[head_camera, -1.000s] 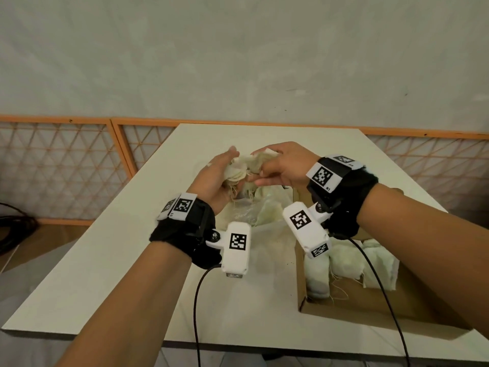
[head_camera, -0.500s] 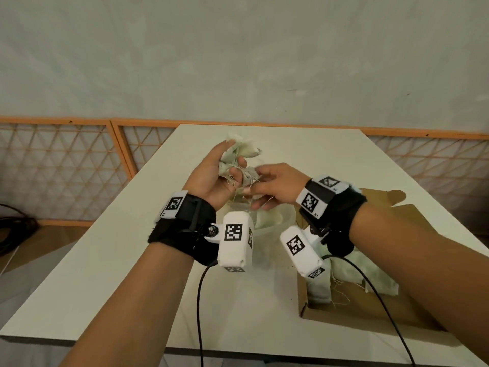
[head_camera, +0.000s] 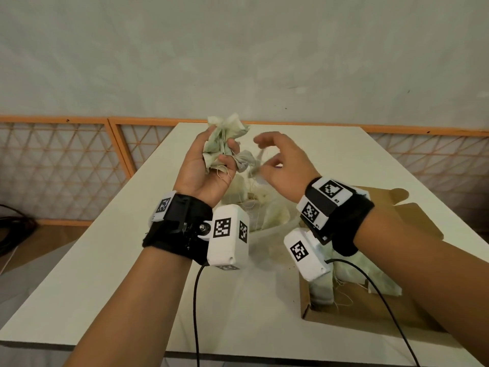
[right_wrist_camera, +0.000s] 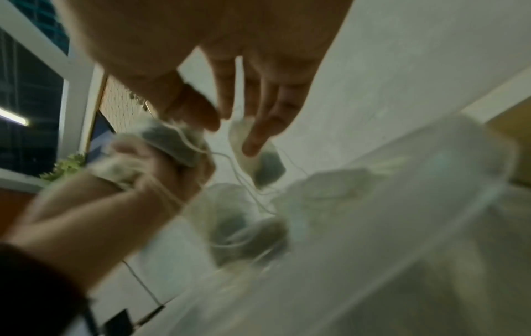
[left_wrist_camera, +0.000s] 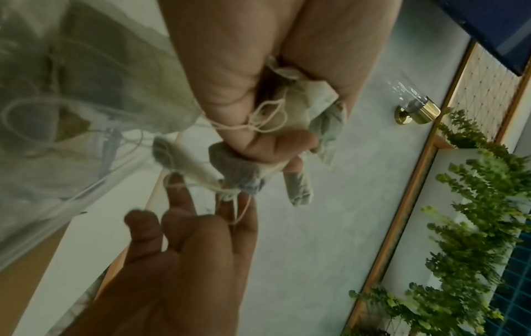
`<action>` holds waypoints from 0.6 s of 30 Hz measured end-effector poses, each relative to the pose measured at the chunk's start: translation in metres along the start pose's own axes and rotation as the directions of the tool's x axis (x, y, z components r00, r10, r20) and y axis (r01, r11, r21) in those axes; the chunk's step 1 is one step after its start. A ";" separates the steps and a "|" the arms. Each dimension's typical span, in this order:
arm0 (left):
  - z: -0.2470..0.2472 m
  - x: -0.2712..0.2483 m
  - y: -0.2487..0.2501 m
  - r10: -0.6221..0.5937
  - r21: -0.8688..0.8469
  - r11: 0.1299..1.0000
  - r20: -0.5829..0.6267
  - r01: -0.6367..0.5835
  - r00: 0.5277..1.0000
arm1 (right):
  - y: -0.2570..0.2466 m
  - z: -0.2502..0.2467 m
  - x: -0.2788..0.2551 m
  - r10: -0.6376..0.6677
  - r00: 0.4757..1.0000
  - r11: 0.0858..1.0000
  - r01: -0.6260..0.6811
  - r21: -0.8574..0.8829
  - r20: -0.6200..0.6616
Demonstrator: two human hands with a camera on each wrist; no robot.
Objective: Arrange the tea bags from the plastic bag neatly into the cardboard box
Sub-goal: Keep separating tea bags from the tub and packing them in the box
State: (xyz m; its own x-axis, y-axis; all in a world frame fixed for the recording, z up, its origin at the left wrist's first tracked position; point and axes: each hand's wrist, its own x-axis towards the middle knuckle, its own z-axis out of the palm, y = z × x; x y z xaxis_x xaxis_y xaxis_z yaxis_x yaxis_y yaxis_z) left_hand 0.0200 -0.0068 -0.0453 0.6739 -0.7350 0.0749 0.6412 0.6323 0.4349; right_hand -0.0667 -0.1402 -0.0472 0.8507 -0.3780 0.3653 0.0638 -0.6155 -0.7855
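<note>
My left hand (head_camera: 225,152) is raised above the table and grips a crumpled bunch of pale tea bags (head_camera: 225,136). In the left wrist view its fingers (left_wrist_camera: 273,141) curl round the bags and tangled threads. One tea bag (head_camera: 246,161) sticks out of the fist toward my right hand (head_camera: 267,152). That hand hovers just to the right with fingers loosely spread and threads lying across its fingertips (left_wrist_camera: 175,181). Another tea bag (right_wrist_camera: 267,166) dangles by its threads beside these fingers. The clear plastic bag (head_camera: 272,215) lies below on the table, with more tea bags inside.
An open cardboard box (head_camera: 412,223) sits at the table's right front, with several tea bags (head_camera: 349,271) lined up along its near left side. The white table (head_camera: 105,247) stands against an orange lattice fence (head_camera: 66,168). Black cables hang from both wrist cameras.
My left hand has lifted the bunch of tea bags higher. My right hand, which was pinching at the bunch, has come off it and spread its fingers, drawing threads out.
</note>
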 end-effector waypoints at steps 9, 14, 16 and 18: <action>0.006 -0.010 0.001 -0.059 -0.134 0.987 0.177 0.083 0.982 | 0.025 0.012 0.003 0.127 0.937 0.965 -0.041 -0.259 0.325; 0.014 -0.021 0.003 -0.054 -0.214 0.970 0.265 0.113 0.963 | 0.024 0.002 0.006 0.250 0.924 0.962 -0.204 -0.179 0.291; 0.011 -0.022 -0.005 -0.066 -0.200 0.973 0.215 0.111 0.974 | 0.010 -0.008 -0.002 0.218 0.935 0.974 -0.190 -0.122 0.280; 0.005 -0.023 -0.017 -0.088 -0.215 0.969 0.172 0.124 0.981 | -0.006 -0.023 -0.017 0.121 0.939 0.988 -0.146 0.054 0.321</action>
State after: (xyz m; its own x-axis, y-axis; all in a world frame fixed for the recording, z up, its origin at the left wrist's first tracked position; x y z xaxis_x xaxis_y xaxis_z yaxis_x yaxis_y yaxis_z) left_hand -0.0081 -0.0021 -0.0497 0.5420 -0.8187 0.1895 0.7837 0.5739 0.2376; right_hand -0.0937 -0.1458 -0.0368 0.9742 -0.2078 0.0876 -0.0330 -0.5156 -0.8562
